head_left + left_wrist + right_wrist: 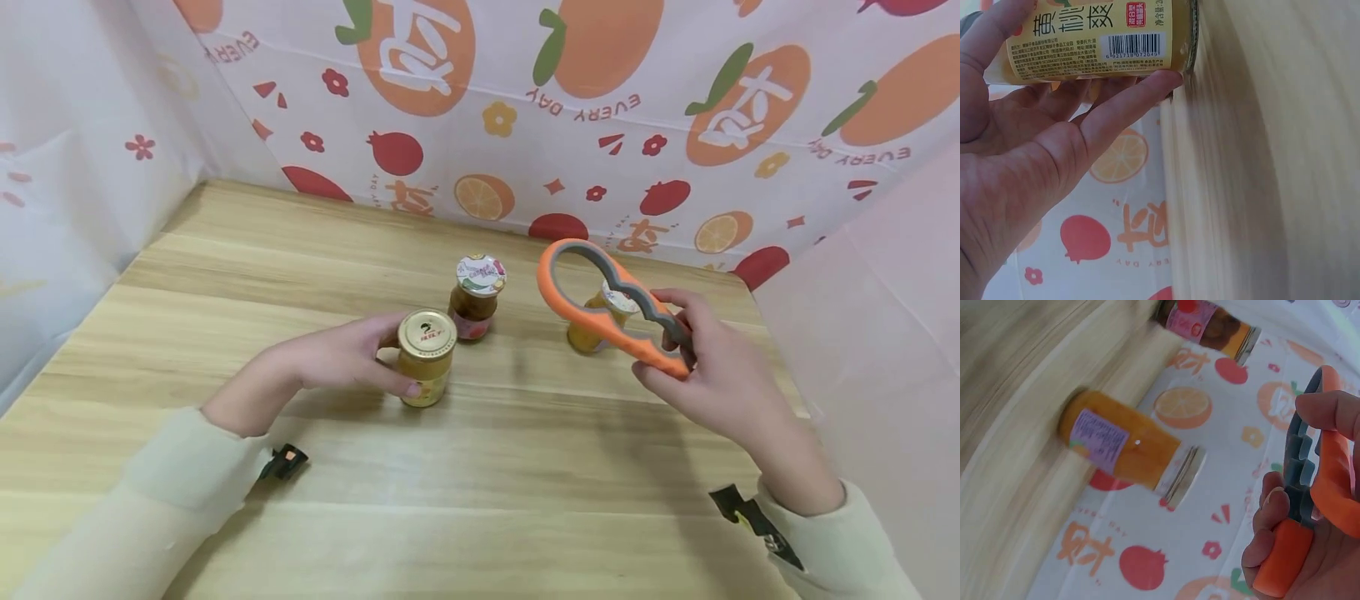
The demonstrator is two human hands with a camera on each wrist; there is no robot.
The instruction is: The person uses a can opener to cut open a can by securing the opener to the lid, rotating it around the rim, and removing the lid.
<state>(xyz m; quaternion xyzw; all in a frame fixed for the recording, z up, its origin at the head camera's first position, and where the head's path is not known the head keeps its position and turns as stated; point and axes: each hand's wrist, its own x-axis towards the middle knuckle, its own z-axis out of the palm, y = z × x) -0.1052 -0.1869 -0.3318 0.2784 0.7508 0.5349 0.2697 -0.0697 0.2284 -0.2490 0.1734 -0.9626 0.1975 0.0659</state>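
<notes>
Your left fingers (395,382) clamp the gold-lidded jar (425,360), likely steadying it; to its right, your right fingers (656,380) clamp the orange tool (618,336).

Left hand (1019,162), fingers (1125,105) around a yellow-labelled jar (1094,39); wooden tabletop (1260,187) alongside; fruit-print cloth (1104,206) behind.

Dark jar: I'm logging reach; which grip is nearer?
Left. The left grip is around the gold jar, just left of the dark jar; the right grip, holding the opener, is farther right.
</notes>
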